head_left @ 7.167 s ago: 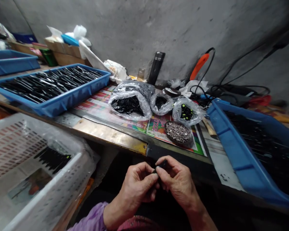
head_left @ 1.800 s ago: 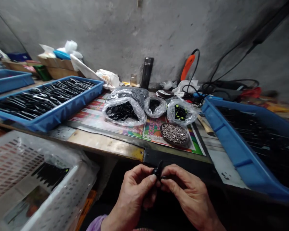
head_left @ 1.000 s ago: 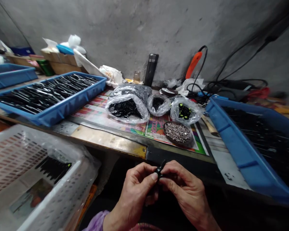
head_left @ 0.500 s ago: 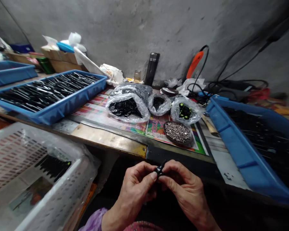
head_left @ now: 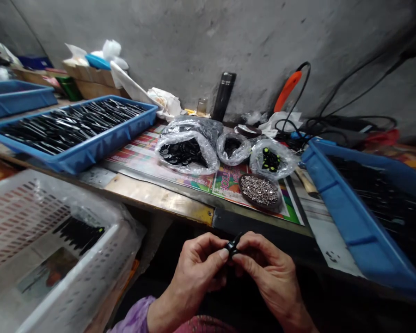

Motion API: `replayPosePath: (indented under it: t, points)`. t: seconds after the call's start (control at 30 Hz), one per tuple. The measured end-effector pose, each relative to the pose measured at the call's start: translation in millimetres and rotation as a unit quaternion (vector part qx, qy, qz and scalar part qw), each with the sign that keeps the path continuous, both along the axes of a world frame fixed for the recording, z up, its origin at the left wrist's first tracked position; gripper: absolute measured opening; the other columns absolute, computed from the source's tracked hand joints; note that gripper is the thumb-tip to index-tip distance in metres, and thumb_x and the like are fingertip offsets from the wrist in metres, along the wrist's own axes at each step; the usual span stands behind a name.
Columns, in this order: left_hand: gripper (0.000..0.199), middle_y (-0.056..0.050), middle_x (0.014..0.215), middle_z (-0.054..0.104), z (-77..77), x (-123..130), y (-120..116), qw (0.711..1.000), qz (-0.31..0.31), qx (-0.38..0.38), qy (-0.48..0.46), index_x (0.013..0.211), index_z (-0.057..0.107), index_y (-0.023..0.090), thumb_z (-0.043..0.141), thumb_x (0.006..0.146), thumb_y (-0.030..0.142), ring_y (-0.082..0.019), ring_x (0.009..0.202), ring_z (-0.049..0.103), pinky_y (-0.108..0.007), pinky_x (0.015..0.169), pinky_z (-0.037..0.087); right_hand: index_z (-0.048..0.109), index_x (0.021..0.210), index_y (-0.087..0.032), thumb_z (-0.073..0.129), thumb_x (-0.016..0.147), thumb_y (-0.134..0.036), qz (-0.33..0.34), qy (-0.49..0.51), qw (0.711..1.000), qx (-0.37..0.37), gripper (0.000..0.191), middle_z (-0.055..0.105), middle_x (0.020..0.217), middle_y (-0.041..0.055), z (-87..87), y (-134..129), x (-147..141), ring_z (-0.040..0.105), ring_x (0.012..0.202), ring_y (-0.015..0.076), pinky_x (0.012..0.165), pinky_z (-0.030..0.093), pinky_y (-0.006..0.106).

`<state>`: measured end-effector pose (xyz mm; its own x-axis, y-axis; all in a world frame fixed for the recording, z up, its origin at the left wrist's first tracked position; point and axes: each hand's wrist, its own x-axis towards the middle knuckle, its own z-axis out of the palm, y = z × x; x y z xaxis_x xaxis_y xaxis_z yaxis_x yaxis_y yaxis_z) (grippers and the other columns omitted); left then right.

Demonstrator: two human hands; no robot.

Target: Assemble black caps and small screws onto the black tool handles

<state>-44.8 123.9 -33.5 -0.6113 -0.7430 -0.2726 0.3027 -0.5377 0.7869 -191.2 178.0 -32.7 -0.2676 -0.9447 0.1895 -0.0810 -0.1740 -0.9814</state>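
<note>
Just off the front edge of the surface [head_left: 159, 196], one small black part [head_left: 233, 247] between two hands

Your left hand [head_left: 194, 266] pinches the part between thumb and bent forefinger, and your right hand [head_left: 273, 275] closes thumb and fingertips on its other side; a thin dark tip pokes up between them. Beyond your fingers you have a round dark dish heaped with small silvery metal pins [head_left: 260, 189], then clear plastic bags of black pieces [head_left: 187, 152]. A long blue tray full of slender black pieces [head_left: 100, 152] lies to your left, and a white perforated plastic basket [head_left: 104, 254] sits lower, beside your left forearm.
</note>
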Motion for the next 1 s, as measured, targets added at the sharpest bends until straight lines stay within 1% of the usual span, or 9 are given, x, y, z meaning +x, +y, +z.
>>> replayPosePath:
  t: [0.23,0.37,0.47,0.53,0.6,0.73,0.83,0.93,1.0]
  points:
    - [0.034,0.003,0.052,0.055,1.7,0,-2,1.0,-0.005,-0.014,0.01,0.08,0.066,0.013,0.08,0.072,0.043,-0.003,0.04,0.038,-0.015,0.038,0.028,0.06,0.085,-0.021,0.08,0.077,-0.031,-0.065,-0.022,0.996,0.052,0.023,0.059,0.072,-0.004,1.9,1,5,0.058,0.054,0.0093,0.049,0.052,0.017]
    - [0.031,0.004,0.052,0.054,1.9,1,-4,0.999,-0.017,-0.049,0.007,0.079,0.068,0.013,0.078,0.074,0.042,-0.003,0.041,0.036,-0.016,0.04,0.028,0.053,0.091,-0.023,0.08,0.077,-0.031,-0.027,-0.019,0.998,0.052,0.031,0.061,0.076,-0.0034,-0.7,0,-3,0.061,0.057,0.0111,0.051,0.055,0.019]
    - [0.025,0.003,0.056,0.055,2.7,4,-6,0.993,-0.025,-0.111,-0.024,0.081,0.071,0.014,0.073,0.08,0.039,-0.004,0.044,0.038,-0.016,0.042,0.03,0.049,0.096,-0.025,0.08,0.077,-0.029,-0.013,-0.016,0.998,0.06,0.037,0.062,0.081,-0.0031,-1.3,0,-11,0.063,0.063,0.0122,0.054,0.056,0.02]
    - [0.022,0.002,0.058,0.055,3.5,6,-7,0.987,-0.027,-0.148,-0.054,0.08,0.072,0.014,0.071,0.082,0.036,-0.004,0.047,0.039,-0.016,0.044,0.031,0.049,0.097,-0.025,0.079,0.077,-0.028,-0.006,0.006,0.998,0.068,0.037,0.062,0.083,-0.003,-0.3,0,-14,0.063,0.064,0.0124,0.055,0.057,0.02]
    - [0.022,0.002,0.057,0.053,3.6,6,-7,0.986,-0.026,-0.153,-0.058,0.079,0.072,0.014,0.071,0.082,0.036,-0.004,0.047,0.039,-0.016,0.044,0.031,0.05,0.097,-0.025,0.078,0.077,-0.026,-0.009,0.056,0.996,0.066,0.034,0.062,0.081,-0.003,1.6,1,-17,0.063,0.065,0.0131,0.055,0.056,0.02]
    - [0.029,0.005,0.053,0.046,1.6,2,-3,0.996,-0.011,-0.085,-0.024,0.08,0.069,0.014,0.075,0.078,0.043,-0.003,0.043,0.034,-0.016,0.042,0.028,0.056,0.099,-0.027,0.075,0.08,-0.021,-0.033,0.2,0.979,-0.005,0.027,0.064,0.078,-0.0049,7.1,2,-18,0.065,0.064,0.0118,0.059,0.054,0.017]
    - [0.036,0.006,0.05,0.045,1.0,-2,0,0.999,-0.001,-0.043,-0.004,0.081,0.066,0.013,0.078,0.073,0.046,-0.003,0.041,0.034,-0.016,0.04,0.029,0.06,0.103,-0.029,0.069,0.086,-0.016,-0.009,0.292,0.954,-0.062,0.023,0.067,0.083,-0.0039,10.7,2,-17,0.066,0.07,0.0123,0.066,0.054,0.017]
    - [0.04,0.006,0.05,0.048,2.5,-3,2,1.0,0.01,-0.028,0.002,0.082,0.065,0.012,0.079,0.07,0.048,-0.003,0.04,0.037,-0.016,0.039,0.03,0.062,0.103,-0.028,0.063,0.091,-0.012,0.032,0.323,0.939,-0.112,0.021,0.067,0.09,-0.0002,10.0,3,-17,0.066,0.079,0.0144,0.069,0.053,0.02]
    - [0.04,0.006,0.05,0.049,4.0,-3,2,1.0,0.014,-0.024,0.002,0.082,0.065,0.012,0.08,0.07,0.048,-0.003,0.04,0.038,-0.015,0.039,0.031,0.062,0.103,-0.026,0.06,0.092,-0.009,0.048,0.31,0.94,-0.134,0.021,0.065,0.092,0.0012,6.7,3,-17,0.065,0.081,0.0146,0.071,0.052,0.021]
